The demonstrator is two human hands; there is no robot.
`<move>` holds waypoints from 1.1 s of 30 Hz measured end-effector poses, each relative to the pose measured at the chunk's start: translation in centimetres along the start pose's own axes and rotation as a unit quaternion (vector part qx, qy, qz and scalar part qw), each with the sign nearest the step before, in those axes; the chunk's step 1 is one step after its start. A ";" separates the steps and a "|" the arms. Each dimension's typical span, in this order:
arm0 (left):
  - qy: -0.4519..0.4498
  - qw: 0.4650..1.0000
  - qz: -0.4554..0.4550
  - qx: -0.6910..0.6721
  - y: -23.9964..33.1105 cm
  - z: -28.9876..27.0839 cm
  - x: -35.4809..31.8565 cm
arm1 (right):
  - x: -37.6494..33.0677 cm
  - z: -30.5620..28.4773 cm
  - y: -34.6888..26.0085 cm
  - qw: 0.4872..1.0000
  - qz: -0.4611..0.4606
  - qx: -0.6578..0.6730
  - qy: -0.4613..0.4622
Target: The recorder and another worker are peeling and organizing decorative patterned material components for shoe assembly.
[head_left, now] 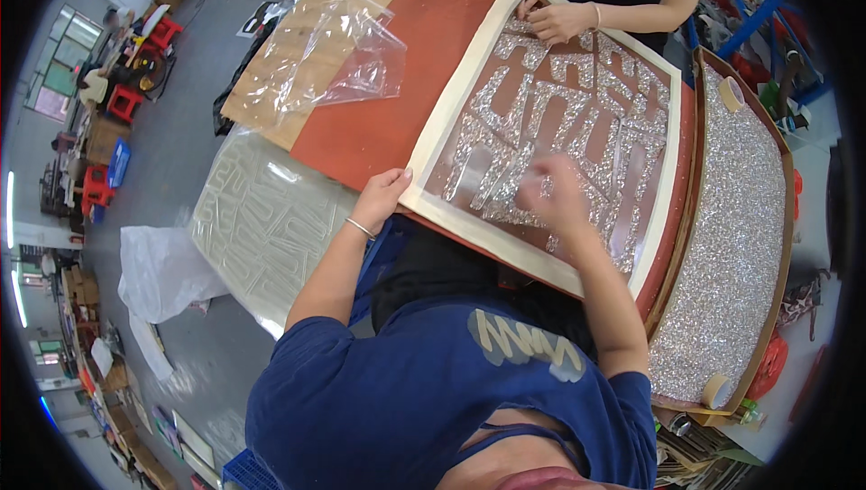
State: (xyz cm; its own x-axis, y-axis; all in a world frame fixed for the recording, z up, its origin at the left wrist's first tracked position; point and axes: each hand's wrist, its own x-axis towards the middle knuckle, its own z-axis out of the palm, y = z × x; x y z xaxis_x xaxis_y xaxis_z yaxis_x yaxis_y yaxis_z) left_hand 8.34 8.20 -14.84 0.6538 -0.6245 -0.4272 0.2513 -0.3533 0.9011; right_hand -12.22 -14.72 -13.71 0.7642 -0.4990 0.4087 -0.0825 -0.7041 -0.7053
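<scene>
Framed board (469, 102) with silver glitter shapes on a brown ground lies tilted on the red-brown worktable sheet (379, 102), its cream border facing the person. Left hand (386, 192) grips the near-left border, fingers curled over the edge; right hand (552, 190) rests on the glitter, blurred, its finger posture indiscernible. A co-worker's hands (552, 19) press the far border.

left hand (386, 192) curled with fingers gripping, forearm stretched forward, right hand (550, 190) blurred, palm down, elbow bent
</scene>
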 end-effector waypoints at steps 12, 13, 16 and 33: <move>0.026 0.985 0.112 -0.129 0.4 3.4 -3.1 | 1.5 8.8 -10.1 0.988 0.058 0.070 -0.127; 0.063 0.984 0.140 -0.092 -0.2 4.3 -2.2 | 1.5 8.4 -9.6 0.986 0.083 0.030 -0.140; 0.112 0.974 0.198 0.020 0.9 6.8 -3.3 | 0.7 8.4 -6.7 0.958 0.184 0.201 -0.093; 0.179 0.845 0.423 0.273 -1.7 5.6 -2.5 | -0.8 10.2 -5.8 0.985 0.110 0.128 -0.045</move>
State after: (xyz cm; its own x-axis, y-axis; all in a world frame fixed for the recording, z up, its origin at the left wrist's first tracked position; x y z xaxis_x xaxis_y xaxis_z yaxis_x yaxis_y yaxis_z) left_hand 2.31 6.44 -15.75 0.6337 -0.5977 0.4910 -0.7173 -0.2164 0.6623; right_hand -5.82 -5.10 -15.83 0.8005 -0.5704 0.1837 -0.0984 -0.4276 -0.8986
